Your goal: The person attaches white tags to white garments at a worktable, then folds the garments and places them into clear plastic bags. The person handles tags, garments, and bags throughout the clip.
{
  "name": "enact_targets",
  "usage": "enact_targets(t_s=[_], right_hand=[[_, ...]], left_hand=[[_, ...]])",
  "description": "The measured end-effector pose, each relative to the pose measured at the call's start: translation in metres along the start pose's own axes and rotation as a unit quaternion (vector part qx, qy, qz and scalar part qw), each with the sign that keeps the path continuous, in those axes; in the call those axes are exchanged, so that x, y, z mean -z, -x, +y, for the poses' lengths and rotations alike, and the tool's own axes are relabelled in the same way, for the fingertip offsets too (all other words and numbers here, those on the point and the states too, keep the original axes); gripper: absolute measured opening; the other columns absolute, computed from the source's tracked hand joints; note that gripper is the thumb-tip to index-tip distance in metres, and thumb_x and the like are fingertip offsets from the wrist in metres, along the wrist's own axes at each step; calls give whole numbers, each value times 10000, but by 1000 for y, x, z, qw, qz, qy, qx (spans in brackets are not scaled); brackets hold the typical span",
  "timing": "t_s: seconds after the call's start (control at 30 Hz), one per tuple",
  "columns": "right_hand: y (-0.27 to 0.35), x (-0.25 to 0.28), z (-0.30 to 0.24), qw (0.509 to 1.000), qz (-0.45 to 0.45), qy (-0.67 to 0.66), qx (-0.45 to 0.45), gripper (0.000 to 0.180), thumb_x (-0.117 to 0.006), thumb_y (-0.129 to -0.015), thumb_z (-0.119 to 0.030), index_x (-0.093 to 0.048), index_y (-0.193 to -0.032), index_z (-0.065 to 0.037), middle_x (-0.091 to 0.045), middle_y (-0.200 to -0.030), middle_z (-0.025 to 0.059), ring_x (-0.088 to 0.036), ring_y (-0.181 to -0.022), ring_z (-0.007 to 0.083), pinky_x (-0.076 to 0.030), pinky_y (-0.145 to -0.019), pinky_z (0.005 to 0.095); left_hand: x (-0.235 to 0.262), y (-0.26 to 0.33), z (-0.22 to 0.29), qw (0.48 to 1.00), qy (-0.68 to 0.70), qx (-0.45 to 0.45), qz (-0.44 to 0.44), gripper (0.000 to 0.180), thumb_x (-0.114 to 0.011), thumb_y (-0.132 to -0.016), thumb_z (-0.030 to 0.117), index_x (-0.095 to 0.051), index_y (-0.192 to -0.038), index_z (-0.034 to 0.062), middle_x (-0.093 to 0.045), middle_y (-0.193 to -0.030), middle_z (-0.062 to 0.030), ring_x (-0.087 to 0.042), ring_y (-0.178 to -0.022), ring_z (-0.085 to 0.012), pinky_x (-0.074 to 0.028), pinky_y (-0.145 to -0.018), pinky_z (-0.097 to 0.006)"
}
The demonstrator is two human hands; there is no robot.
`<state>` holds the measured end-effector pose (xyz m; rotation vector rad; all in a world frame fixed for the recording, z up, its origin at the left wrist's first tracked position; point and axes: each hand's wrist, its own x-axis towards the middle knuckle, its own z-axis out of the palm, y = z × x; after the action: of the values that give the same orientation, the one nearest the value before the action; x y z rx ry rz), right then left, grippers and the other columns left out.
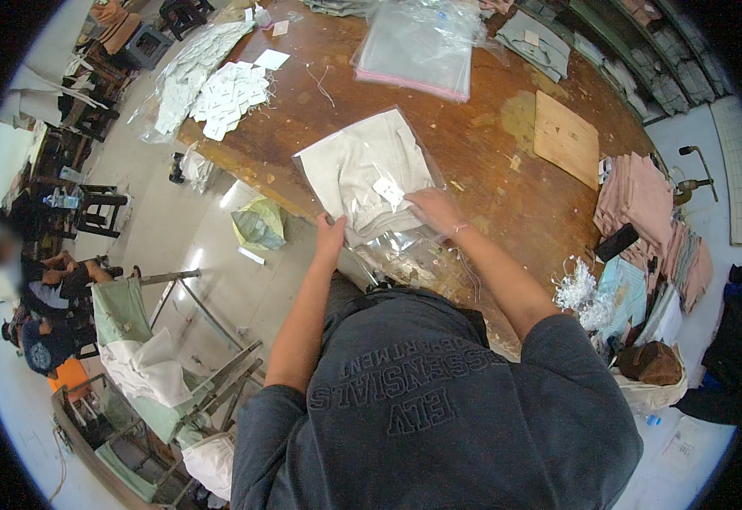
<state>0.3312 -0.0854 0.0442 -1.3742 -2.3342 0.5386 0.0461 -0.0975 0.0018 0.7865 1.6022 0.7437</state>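
Note:
A folded cream knit garment (362, 157) lies inside a clear plastic bag (400, 255) at the near edge of the wooden table. The bag's loose end hangs toward my body. On the garment's lower part rests a small white tag (388, 192). My left hand (331, 229) pinches the near left edge of the bag, thumb on top. Close beside the tag, my right hand (434, 208) is closed on the bag's right side, its fingertips bent over the plastic.
White tags (230, 95) pile up at the table's left. Farther back lies a stack of clear bags (417, 51). A cardboard piece (566, 136) and pink folded garments (634, 200) are to the right. A person (43, 289) sits at far left, beyond a metal-framed rack (218, 374).

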Motion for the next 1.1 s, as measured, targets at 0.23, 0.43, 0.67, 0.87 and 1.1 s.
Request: enact_targets(t_s=[0.23,0.43,0.67,0.87,1.1], right_hand=[[-13,2,-6,996,-18,8,-83,208,-517,-931,-246,-670,-946,-106,-647,-788,228,-638,-785,413,-506,-720,506],[-22,8,-19,981,-93,59,-158,289,-463,-972,-270,-629,-1121,-85,-665,-916,230,-641,-862,398,-504,-793,489],[2,-2,-17,995,-60,-12,-74,448,-542,-906,-270,-523,-1299,-56,-567,-1237,230,-541,-1141,383,-437,-954,476],[33,-49,-50,913,-14,-335,-231,608,-543,-926,-341,-388,-1423,-28,-455,-1416,188,-397,-1337,340,-352,-1077,405],[59,-50,-77,744,-37,-562,-359,361,-548,-944,-271,-590,-1150,22,-663,-1052,114,-626,-907,256,-478,-863,390]], left_hand=[[2,9,7,1000,-9,-14,-13,630,-633,-885,294,-364,-1351,-34,-592,-1123,-179,-585,-884,-203,-477,-738,-316],[0,-1,0,997,-69,-17,25,629,-649,-886,314,-399,-1336,-46,-590,-1190,-202,-611,-966,-253,-478,-815,-342],[-2,11,26,998,-35,-50,-5,406,-657,-885,276,-524,-1147,-5,-591,-883,-64,-548,-732,-133,-446,-600,-285],[-66,48,141,936,129,-301,-131,255,-578,-948,154,-528,-1151,7,-629,-994,-68,-586,-928,-138,-472,-809,-274],[-54,51,112,924,-105,-333,-155,558,-668,-900,244,-430,-1346,7,-605,-1126,-119,-579,-1069,-227,-439,-958,-353]])
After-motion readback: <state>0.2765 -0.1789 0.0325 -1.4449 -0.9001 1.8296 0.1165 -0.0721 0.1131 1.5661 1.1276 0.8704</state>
